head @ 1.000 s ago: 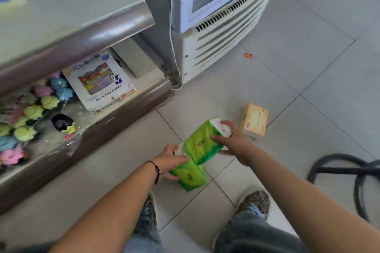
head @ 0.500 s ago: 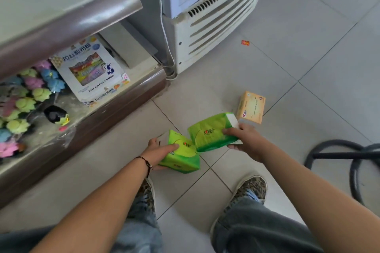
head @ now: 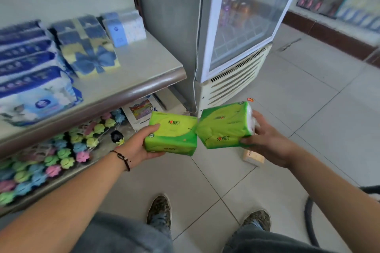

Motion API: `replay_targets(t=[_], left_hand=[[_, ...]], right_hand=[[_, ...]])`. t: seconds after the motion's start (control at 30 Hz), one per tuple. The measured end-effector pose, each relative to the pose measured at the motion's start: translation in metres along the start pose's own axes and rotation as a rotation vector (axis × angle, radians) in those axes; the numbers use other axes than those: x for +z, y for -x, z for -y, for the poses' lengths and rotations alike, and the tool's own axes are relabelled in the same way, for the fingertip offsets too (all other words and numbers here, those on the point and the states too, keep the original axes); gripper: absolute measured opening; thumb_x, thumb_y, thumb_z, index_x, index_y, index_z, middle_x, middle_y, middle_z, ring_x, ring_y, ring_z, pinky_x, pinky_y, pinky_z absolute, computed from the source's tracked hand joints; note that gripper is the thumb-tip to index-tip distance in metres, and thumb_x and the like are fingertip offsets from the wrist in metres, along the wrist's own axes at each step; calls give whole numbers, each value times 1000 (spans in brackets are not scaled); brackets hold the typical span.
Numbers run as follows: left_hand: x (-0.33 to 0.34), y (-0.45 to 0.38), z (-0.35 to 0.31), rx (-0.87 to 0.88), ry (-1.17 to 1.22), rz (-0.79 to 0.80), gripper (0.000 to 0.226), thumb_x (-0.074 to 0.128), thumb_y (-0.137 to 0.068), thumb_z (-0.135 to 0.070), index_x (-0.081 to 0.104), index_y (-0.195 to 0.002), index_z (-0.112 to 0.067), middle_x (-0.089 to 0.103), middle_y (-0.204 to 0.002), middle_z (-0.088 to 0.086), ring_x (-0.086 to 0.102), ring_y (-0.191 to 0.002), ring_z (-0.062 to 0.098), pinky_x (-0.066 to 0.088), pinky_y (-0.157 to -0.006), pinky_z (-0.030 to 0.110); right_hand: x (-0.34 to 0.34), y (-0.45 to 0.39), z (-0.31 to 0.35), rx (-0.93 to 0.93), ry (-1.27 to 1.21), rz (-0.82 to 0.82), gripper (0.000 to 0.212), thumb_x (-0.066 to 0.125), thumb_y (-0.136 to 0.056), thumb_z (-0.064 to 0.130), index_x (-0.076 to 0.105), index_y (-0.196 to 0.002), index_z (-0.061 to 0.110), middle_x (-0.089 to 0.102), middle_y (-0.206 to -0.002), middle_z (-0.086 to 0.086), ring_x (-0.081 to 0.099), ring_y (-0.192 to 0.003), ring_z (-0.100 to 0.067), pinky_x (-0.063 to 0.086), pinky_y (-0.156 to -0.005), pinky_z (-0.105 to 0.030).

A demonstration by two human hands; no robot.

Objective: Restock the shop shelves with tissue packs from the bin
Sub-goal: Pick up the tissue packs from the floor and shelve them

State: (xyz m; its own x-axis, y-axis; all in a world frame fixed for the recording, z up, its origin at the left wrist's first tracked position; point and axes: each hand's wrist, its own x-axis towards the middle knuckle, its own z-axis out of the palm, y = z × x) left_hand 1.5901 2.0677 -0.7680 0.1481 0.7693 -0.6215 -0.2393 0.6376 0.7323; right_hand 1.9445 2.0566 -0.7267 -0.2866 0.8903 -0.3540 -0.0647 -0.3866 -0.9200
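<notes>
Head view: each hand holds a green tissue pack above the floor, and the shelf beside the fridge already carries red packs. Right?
Not quite. The head view shows the left hand and the right hand each gripping a green tissue pack above the floor, but the packs on the shelf beside the fridge are blue and white, not red.

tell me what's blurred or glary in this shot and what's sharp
Head view: the two green plastic tissue packs, one in the left hand at, one in the right hand at, are fairly sharp; the blue-wrapped packs on the grey shelf smear with motion blur; the glass-door fridge looks hazy with glare.
</notes>
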Motion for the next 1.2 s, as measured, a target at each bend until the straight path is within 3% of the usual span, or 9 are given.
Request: replay_targets(t=[0.13, 0.27, 0.37, 0.47, 0.57, 0.73, 0.9, 1.07, 1.2], left_hand=[[-16, 66, -27, 72, 111, 15, 36, 65, -79, -36, 73, -109, -17, 73, -113, 13, 72, -93, 27, 61, -76, 44], [-37, 127, -40, 198, 172, 30, 55, 82, -67, -40, 70, -115, -15, 71, -117, 15, 73, -93, 29, 61, -75, 47], [-50, 166, -48, 309, 215, 44, 100, 96, -34, -45, 64, -124, -15, 71, -120, 13, 73, -97, 30, 61, -72, 46], [-66, 199, -57, 405, 246, 16, 105, 98, -30, -46, 62, -125, -16, 71, -119, 12, 73, -97, 28, 61, -73, 46], [-84, 224, -64, 475, 198, 30, 96, 97, -34, -50, 66, -119, -20, 71, -120, 10, 72, -101, 28, 57, -83, 46], [-111, 254, -60, 593, 149, -14, 94, 91, -51, -53, 58, -134, -22, 64, -133, 9, 63, -120, 28, 55, -94, 46], [-134, 278, -51, 691, 277, -100, 56, 56, -86, -32, 49, -140, -20, 65, -132, 6, 67, -113, 21, 60, -79, 35], [-166, 312, -59, 764, 251, -158, 103, 90, -56, -51, 47, -143, -17, 62, -136, 9, 62, -122, 24, 58, -89, 37], [-182, 343, -69, 841, 193, -190, 98, 90, -55, -54, 53, -138, -18, 64, -134, 9, 62, -122, 24, 57, -92, 38]], right_hand=[[40, 28, 38, -128, -11, 221, 92, 56, -81, -20, 37, -148, 40, 52, -147, -7, 54, -131, -34, 48, -104, -49], [85, 46, 65, -152, 31, 305, 98, 49, -82, -22, 30, -149, 47, 55, -145, 0, 59, -126, -31, 52, -97, -49], [119, 51, 78, -115, -67, 433, 93, 61, -72, 4, 31, -149, 48, 53, -147, 2, 58, -127, -29, 53, -95, -48], [153, 55, 86, -125, -161, 468, 98, 84, -64, 45, 37, -149, 40, 55, -144, 1, 61, -120, -27, 48, -97, -51], [183, 58, 88, -156, -91, 407, 103, 80, -59, 71, 39, -148, 39, 58, -142, 3, 63, -119, -23, 54, -90, -46], [225, 57, 97, -231, -37, 330, 48, 61, -83, 40, 53, -129, 54, 65, -131, 10, 65, -118, -18, 58, -82, -36], [267, 46, 97, -313, -106, 321, 76, 72, -78, 32, 40, -147, 31, 57, -142, -6, 56, -128, -31, 55, -87, -41], [312, 38, 105, -356, -124, 431, 63, 57, -83, 19, 45, -144, 26, 57, -140, -12, 56, -127, -34, 52, -96, -46], [348, 37, 117, -411, -167, 493, 57, 53, -86, 16, 47, -142, 25, 61, -136, -8, 61, -121, -27, 54, -95, -41]])
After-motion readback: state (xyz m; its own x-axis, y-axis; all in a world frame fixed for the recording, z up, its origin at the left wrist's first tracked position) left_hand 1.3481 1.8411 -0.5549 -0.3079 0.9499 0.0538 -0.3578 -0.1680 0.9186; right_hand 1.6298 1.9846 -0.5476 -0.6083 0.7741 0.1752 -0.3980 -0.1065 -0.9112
